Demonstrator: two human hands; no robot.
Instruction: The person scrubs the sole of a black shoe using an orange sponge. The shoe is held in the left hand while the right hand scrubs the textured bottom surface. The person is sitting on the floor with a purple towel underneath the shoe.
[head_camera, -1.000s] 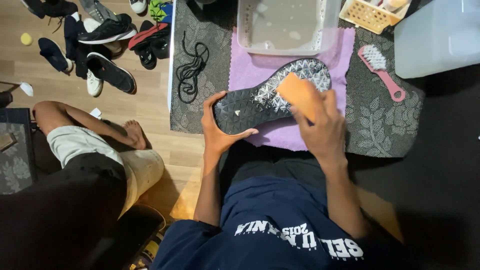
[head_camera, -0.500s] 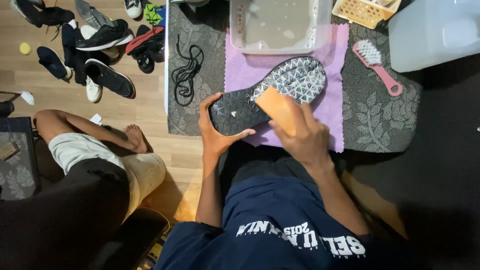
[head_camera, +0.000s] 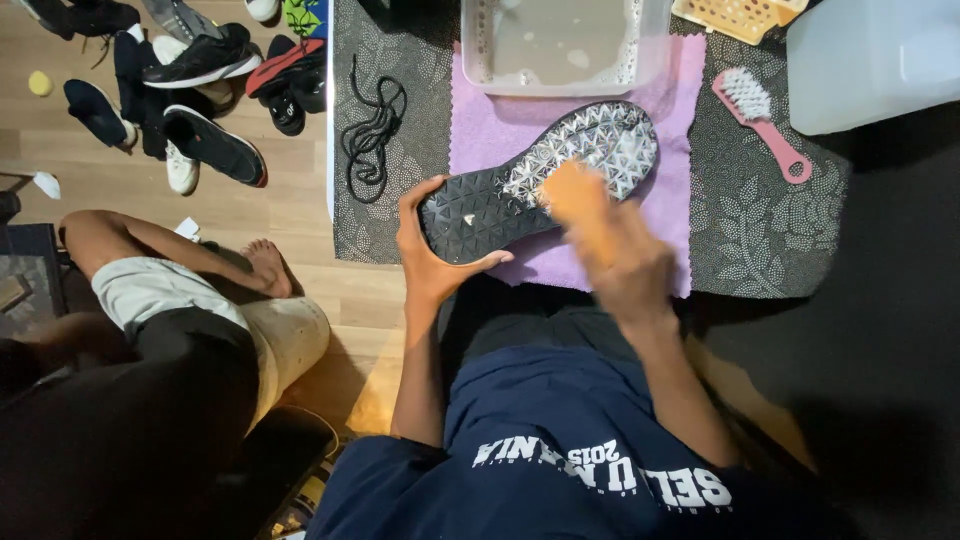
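Note:
A black shoe (head_camera: 480, 205) lies sole-up on a purple cloth (head_camera: 500, 125), its forefoot covered in white foam. My left hand (head_camera: 428, 255) grips the heel end of the shoe from below. My right hand (head_camera: 615, 255), blurred by motion, is shut on an orange scrubbing pad (head_camera: 570, 190) that presses on the middle of the sole.
A clear tub of soapy water (head_camera: 565, 45) stands beyond the shoe. A pink brush (head_camera: 760, 125) lies to the right, near a large translucent container (head_camera: 870, 60). Black laces (head_camera: 370, 125) rest on the patterned mat (head_camera: 770, 240). Several shoes (head_camera: 210, 70) lie at top left. Another person's legs (head_camera: 180, 290) sit at left.
My right hand with the orange pad has slid back along the sole from the forefoot toward the middle. The left hand has kept its hold on the heel.

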